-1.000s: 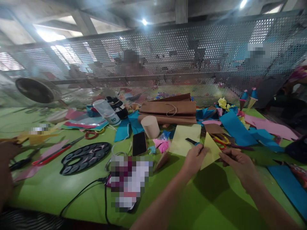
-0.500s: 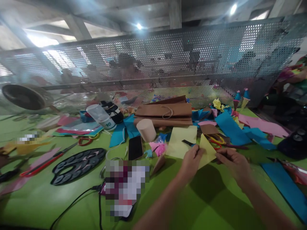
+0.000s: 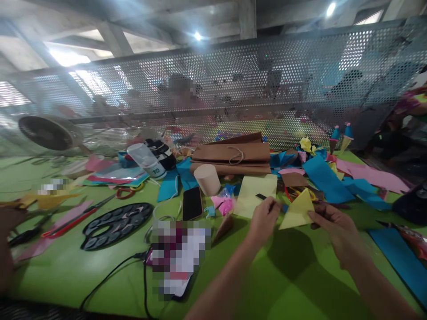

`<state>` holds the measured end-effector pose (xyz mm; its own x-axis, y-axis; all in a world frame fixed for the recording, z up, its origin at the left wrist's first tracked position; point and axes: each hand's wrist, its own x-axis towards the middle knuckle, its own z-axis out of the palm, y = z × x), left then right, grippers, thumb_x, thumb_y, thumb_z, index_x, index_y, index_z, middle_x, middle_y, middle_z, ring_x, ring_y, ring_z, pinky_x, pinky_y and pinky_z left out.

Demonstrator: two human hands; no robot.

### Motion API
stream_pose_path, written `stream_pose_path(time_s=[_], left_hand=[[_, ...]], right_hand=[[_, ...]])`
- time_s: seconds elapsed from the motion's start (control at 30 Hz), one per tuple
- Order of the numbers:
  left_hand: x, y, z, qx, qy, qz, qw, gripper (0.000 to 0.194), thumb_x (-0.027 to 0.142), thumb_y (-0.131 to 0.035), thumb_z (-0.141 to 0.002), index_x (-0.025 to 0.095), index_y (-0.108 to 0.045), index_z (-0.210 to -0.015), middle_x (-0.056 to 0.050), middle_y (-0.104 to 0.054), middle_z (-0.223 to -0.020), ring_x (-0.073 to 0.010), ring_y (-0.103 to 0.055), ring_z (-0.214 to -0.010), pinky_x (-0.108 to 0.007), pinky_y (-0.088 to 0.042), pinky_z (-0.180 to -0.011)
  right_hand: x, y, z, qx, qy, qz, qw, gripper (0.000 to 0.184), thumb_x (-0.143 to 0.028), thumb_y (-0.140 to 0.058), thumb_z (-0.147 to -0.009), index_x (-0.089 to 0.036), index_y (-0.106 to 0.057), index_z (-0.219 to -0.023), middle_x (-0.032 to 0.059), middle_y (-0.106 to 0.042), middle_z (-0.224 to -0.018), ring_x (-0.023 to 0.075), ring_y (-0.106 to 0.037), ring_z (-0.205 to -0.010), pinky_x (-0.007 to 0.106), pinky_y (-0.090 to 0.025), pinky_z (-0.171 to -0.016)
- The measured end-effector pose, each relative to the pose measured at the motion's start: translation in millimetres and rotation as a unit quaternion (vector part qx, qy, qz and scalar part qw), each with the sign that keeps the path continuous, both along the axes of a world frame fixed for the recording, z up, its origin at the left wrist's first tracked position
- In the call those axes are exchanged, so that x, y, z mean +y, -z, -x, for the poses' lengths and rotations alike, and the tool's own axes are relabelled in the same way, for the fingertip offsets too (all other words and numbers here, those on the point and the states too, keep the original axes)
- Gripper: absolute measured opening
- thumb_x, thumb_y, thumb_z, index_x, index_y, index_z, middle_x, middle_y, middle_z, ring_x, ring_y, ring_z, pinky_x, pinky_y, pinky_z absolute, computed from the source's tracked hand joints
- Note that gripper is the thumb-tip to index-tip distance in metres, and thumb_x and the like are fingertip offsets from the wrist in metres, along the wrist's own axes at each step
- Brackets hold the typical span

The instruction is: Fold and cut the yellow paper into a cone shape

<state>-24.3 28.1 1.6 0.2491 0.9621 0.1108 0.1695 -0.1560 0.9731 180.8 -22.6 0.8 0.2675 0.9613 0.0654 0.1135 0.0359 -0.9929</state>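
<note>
My right hand (image 3: 328, 222) pinches a folded piece of yellow paper (image 3: 296, 212) at its right corner, above the green table. The paper has a triangular shape, with its tip upward. Just left of it, my left hand (image 3: 265, 218) is closed around a slim tool (image 3: 260, 196) with a dark end; a bit of blue shows on the other side of the fingers. Its exact kind is not clear, as the fingers cover most of it. Behind my left hand lies a flat yellow sheet (image 3: 253, 189). Scissors with yellow and red handles (image 3: 312, 194) lie partly hidden behind the folded paper.
Brown folded paper (image 3: 230, 160), a beige roll (image 3: 207, 180) and a phone (image 3: 192, 203) lie ahead. Leftward are a black palette (image 3: 116, 226) and a red-handled tool (image 3: 71, 224). Blue strips (image 3: 328, 180) lie at right. A perforated metal screen (image 3: 213, 98) stands behind.
My left hand has let go of the yellow paper and drawn slightly away, keeping the slim tool. The paper, in my right hand, has turned. A brown shape has entered at the left edge.
</note>
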Motion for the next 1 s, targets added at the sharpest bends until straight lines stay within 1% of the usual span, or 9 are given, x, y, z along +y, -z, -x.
stream_pose_path(time_s=[0.1,0.17,0.23,0.37,0.47,0.53,0.7,0.87,1.0], left_hand=[[2,-2.3,5,-0.048,0.014,0.004,0.999,0.036,0.049,-0.047,-0.103,0.02,-0.057,-0.085,0.003,-0.052,-0.066,-0.0132,-0.049,-0.064,-0.025,-0.037,-0.063],[1,-2.3,3,-0.053,0.052,0.014,0.997,0.032,0.049,-0.054,-0.1,0.019,-0.062,-0.094,-0.001,-0.062,-0.081,-0.015,-0.056,-0.076,-0.026,-0.042,-0.071],[-1,-0.1,-1,-0.044,0.082,0.031,0.995,0.026,0.043,-0.066,-0.092,0.018,-0.065,-0.097,-0.002,-0.065,-0.088,-0.0162,-0.058,-0.081,-0.027,-0.043,-0.074],[0,6.6,-9,-0.069,0.073,0.072,0.992,0.019,0.032,-0.073,-0.084,0.017,-0.062,-0.084,0.001,-0.06,-0.077,-0.0141,-0.053,-0.073,-0.026,-0.04,-0.069],[2,8.0,-8,-0.112,0.052,0.098,0.987,0.022,0.033,-0.076,-0.081,0.016,-0.061,-0.08,0.002,-0.056,-0.073,-0.0124,-0.05,-0.069,-0.026,-0.038,-0.068],[2,7.1,-7,-0.145,0.058,0.122,0.98,0.027,0.035,-0.08,-0.078,0.016,-0.061,-0.08,0.003,-0.056,-0.072,-0.0119,-0.051,-0.069,-0.026,-0.038,-0.069],[1,5.0,-6,-0.217,0.077,0.17,0.958,0.027,0.033,-0.082,-0.068,0.015,-0.064,-0.077,0.001,-0.059,-0.071,-0.0113,-0.051,-0.067,-0.025,-0.039,-0.067],[-5,3.6,-8,-0.238,0.095,0.218,0.942,0.026,0.036,-0.077,-0.075,0.016,-0.066,-0.086,-0.001,-0.064,-0.07,-0.0129,-0.058,-0.063,-0.024,-0.041,-0.061],[-10,0.8,-8,-0.228,0.175,0.274,0.918,0.036,0.051,-0.064,-0.087,0.015,-0.065,-0.093,-0.005,-0.068,-0.064,-0.0188,-0.065,-0.055,-0.029,-0.048,-0.056]], right_hand=[[1,-0.9,-3,0.016,-0.004,0.008,1.0,0.039,-0.062,-0.086,-0.07,-0.025,-0.077,-0.082,0.0027,-0.073,-0.079,0.0189,-0.063,-0.071,0.031,-0.058,-0.061],[0,-0.6,-2,0.02,-0.016,0.019,0.999,0.038,-0.06,-0.087,-0.069,-0.026,-0.078,-0.083,0.0034,-0.074,-0.079,0.0197,-0.063,-0.07,0.032,-0.058,-0.06],[-1,0.1,0,0.021,-0.028,0.028,0.999,0.038,-0.06,-0.088,-0.069,-0.026,-0.079,-0.083,0.004,-0.075,-0.08,0.0207,-0.065,-0.071,0.032,-0.058,-0.06],[-2,0.7,4,0.028,-0.035,0.035,0.998,0.038,-0.059,-0.089,-0.068,-0.028,-0.08,-0.089,0.0036,-0.077,-0.085,0.0212,-0.066,-0.075,0.033,-0.059,-0.065],[-2,1.3,5,0.043,-0.029,0.036,0.998,0.043,-0.056,-0.091,-0.066,-0.029,-0.081,-0.098,0.0037,-0.078,-0.089,0.0219,-0.067,-0.076,0.036,-0.06,-0.069],[-2,2.3,4,0.053,-0.024,0.03,0.998,0.043,-0.053,-0.092,-0.065,-0.03,-0.081,-0.1,0.0041,-0.078,-0.09,0.0225,-0.067,-0.076,0.037,-0.059,-0.07],[-3,3.5,4,0.068,-0.023,0.01,0.997,0.031,-0.052,-0.092,-0.065,-0.034,-0.083,-0.09,0.0035,-0.078,-0.09,0.0223,-0.066,-0.079,0.035,-0.057,-0.07],[-5,0.7,3,0.016,-0.023,-0.006,1.0,0.027,-0.056,-0.088,-0.068,-0.034,-0.083,-0.081,0.0042,-0.079,-0.09,0.0249,-0.067,-0.083,0.037,-0.057,-0.074],[-6,-2.7,3,-0.028,-0.006,-0.033,0.999,0.022,-0.054,-0.085,-0.071,-0.035,-0.082,-0.081,0.0034,-0.078,-0.092,0.0263,-0.068,-0.087,0.038,-0.056,-0.078]])
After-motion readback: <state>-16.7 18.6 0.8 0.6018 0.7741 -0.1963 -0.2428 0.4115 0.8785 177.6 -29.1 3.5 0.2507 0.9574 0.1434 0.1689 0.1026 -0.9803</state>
